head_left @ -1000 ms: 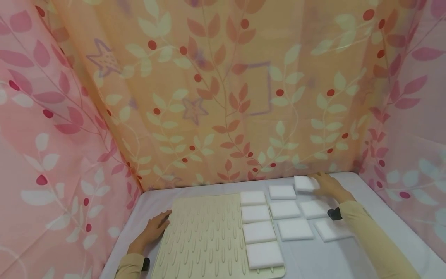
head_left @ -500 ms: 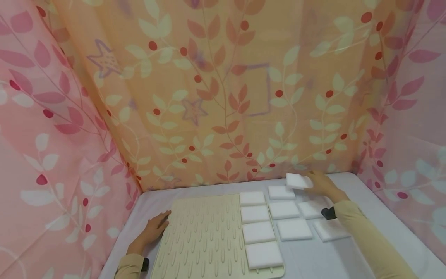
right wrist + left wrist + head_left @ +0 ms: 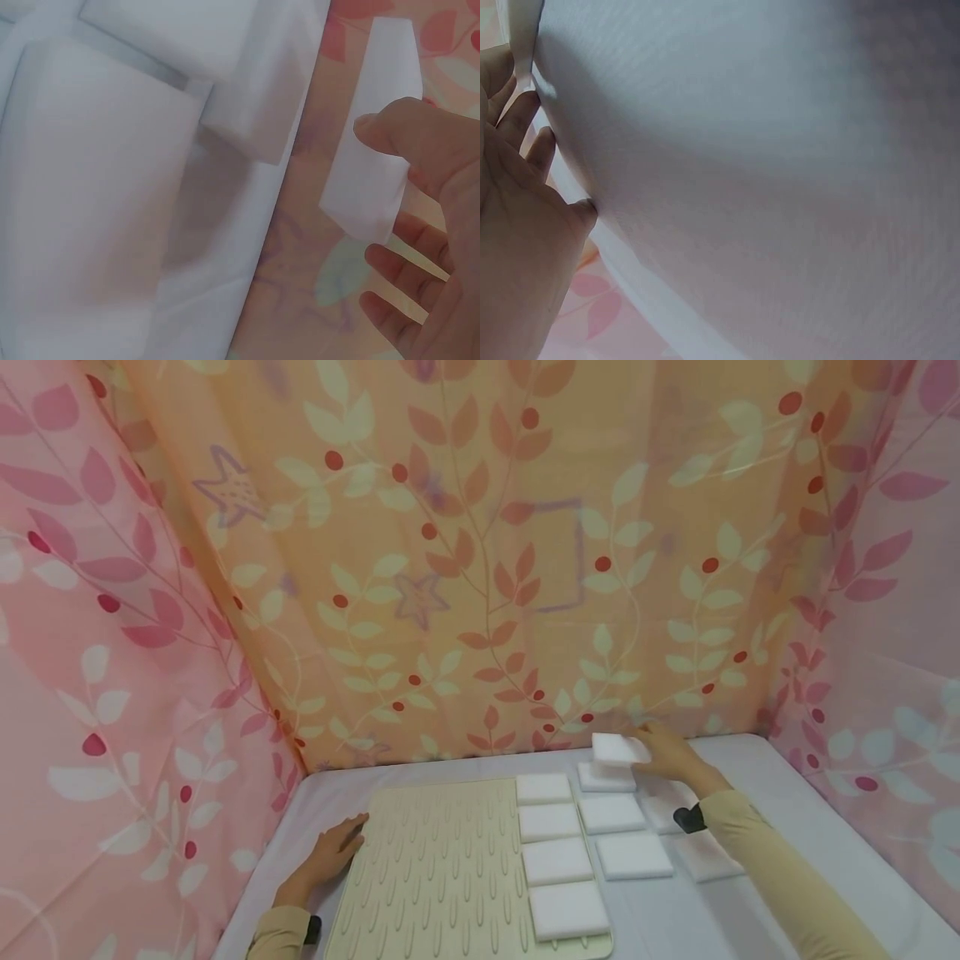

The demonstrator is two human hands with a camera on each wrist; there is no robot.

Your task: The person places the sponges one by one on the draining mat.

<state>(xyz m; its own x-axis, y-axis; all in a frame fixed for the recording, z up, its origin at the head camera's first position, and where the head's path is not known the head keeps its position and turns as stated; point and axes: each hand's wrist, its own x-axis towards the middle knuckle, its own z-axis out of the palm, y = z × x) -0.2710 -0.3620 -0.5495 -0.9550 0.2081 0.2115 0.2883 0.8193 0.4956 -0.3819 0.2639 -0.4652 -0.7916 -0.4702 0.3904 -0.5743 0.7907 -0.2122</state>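
My right hand (image 3: 670, 755) pinches a white sponge (image 3: 617, 748) by its right side, raised above another white sponge (image 3: 609, 778) at the back of the table. In the right wrist view the thumb of my right hand (image 3: 457, 195) presses one face of the held sponge (image 3: 371, 127); the other fingers are behind and below it. At the left edge of a cream ribbed mat (image 3: 427, 868) rests my left hand (image 3: 328, 853). Its fingers lie fairly straight against the mat's edge in the left wrist view, where my left hand (image 3: 525, 217) shows its palm.
A column of white sponges (image 3: 558, 860) lies along the mat's right side. More loose sponges (image 3: 634, 855) lie on the white-covered table (image 3: 757, 768) to the right, some partly behind my right arm. Floral curtains (image 3: 465, 568) stand close behind and on both sides.
My right hand has carried the sponge leftward, from the back right to over the sponge beside the mat. The left hand has stayed still at the mat's edge.
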